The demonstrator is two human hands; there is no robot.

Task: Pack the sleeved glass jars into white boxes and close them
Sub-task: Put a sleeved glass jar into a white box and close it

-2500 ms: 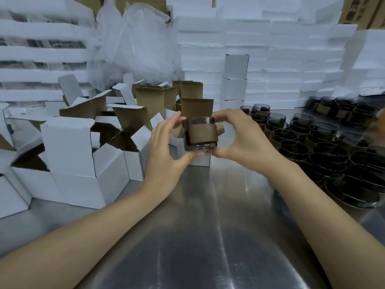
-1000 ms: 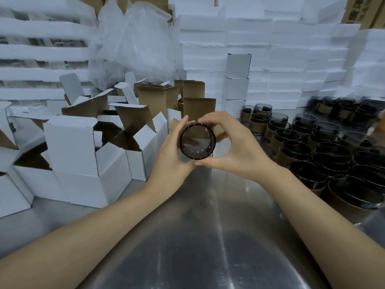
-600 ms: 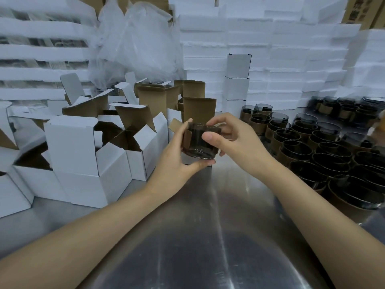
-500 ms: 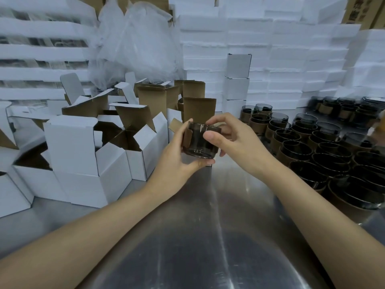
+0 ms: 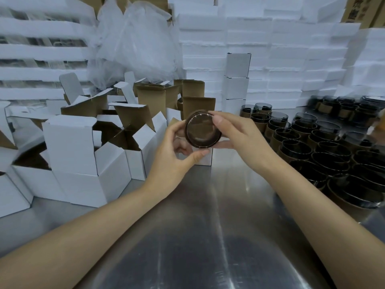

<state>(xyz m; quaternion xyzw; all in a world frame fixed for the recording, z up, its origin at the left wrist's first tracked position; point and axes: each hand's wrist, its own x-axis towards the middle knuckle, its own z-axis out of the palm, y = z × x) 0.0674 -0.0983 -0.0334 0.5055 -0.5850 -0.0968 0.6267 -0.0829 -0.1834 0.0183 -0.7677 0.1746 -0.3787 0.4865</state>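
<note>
Now | glass jar (image 5: 203, 130): dark, brown-sleeved, round end facing camera | left hand (image 5: 170, 157), right hand (image 5: 243, 138) both grip it

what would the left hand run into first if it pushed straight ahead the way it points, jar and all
Probably the open white box just behind the jar that the left hand and right hand hold; how near it is, the picture does not show.
</note>
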